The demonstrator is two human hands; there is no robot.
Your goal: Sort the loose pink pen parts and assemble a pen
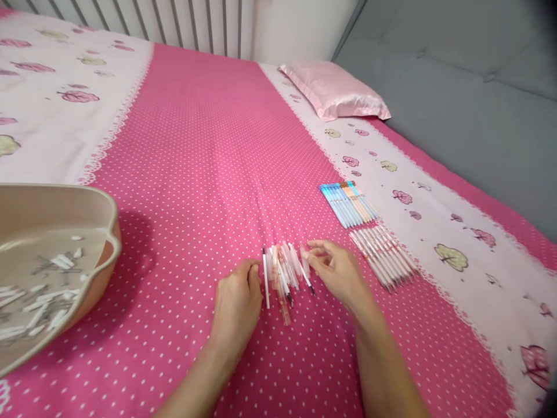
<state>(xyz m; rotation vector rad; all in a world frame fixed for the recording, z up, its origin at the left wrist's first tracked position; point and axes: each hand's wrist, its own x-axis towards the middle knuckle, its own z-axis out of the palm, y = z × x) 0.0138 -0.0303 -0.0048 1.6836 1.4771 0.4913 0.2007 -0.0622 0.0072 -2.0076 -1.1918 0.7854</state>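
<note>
A small pile of pen parts (281, 270) lies on the pink dotted bedspread, between my two hands. It holds translucent pink barrels and caps with white refills that have dark tips. My left hand (237, 296) is curled at the pile's left side, its fingertips hidden beside a white refill (266, 281). At the right side my right hand (333, 270) has its thumb and forefinger closed on a pale pink pen barrel (305, 262). Just below that barrel a white refill with a black tip (308, 280) lies slanted.
Right of the pile lie a row of blue and peach pens (350, 204) and a row of pale pink pens (383, 256). A beige basin (112, 223) with white and grey pieces stands at left. Farther back are a pink pillow (333, 90) and a grey padded headboard (456, 98).
</note>
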